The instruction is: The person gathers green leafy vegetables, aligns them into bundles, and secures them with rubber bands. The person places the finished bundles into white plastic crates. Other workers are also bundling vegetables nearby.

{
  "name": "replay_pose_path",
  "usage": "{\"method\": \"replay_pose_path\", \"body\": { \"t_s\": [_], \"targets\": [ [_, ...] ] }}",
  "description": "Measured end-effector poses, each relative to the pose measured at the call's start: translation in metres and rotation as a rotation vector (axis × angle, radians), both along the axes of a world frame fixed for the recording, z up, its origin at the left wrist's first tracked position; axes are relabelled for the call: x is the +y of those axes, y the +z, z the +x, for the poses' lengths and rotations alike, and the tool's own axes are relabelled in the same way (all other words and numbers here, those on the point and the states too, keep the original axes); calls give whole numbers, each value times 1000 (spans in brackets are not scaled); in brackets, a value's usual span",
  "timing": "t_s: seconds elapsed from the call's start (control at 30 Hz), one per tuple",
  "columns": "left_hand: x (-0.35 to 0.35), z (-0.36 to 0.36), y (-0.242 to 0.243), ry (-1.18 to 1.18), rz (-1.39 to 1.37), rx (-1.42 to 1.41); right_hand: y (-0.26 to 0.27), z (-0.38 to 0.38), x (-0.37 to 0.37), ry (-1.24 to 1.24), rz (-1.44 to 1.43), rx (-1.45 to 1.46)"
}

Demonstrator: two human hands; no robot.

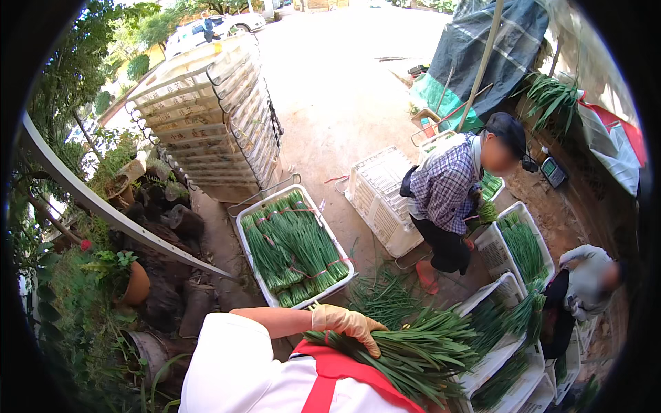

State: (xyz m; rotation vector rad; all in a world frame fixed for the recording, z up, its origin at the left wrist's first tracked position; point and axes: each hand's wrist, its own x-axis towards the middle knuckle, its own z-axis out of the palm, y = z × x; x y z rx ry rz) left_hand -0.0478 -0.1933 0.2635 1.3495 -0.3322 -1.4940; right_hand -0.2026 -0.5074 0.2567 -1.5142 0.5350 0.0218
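My left hand [351,324], in a cream rubber glove, is closed over a large bundle of long green leaves [423,348], which look like garlic chives. The bundle lies across the front of my red apron, its leaf tips fanned out to the right, and a red tie shows near its other end. My right hand is out of view. Just beyond my gloved hand stands a white plastic crate [269,298] packed with chive bunches bound with pinkish-red ties. Loose chives [384,299] lie on the ground between that crate and the bundle.
Stacked white crates [206,129] with wire handles rise at the upper left. An upturned crate [384,191] is beside a standing person [449,180] holding chives. Another person [588,289] is at the right, near more chive crates [508,340]. Logs and potted plants [135,284] line the left.
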Motion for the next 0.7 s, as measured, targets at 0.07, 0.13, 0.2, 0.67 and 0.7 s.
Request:
{"method": "replay_pose_path", "body": {
  "t_s": [0.07, 0.13, 0.2, 0.67, 0.7],
  "targets": [
    [-5, 0, 0, 36, -20, 102, 12, 10, -1, -6, -56, -40],
    [-4, -2, -4, 77, -67, 66, 23, 19, -1, 6, -99, -78],
    [-2, -1, 0, 81, -54, 22, 32, 27, 0, 18, -145, -103],
    [-1, 15, 10, 177, -22, -232, 61, 36, 19, 94, -270, -198],
    [-5, 24, 13, 197, -48, -153, 67, 26, 15, 78, -269, -214]
  ]
}}
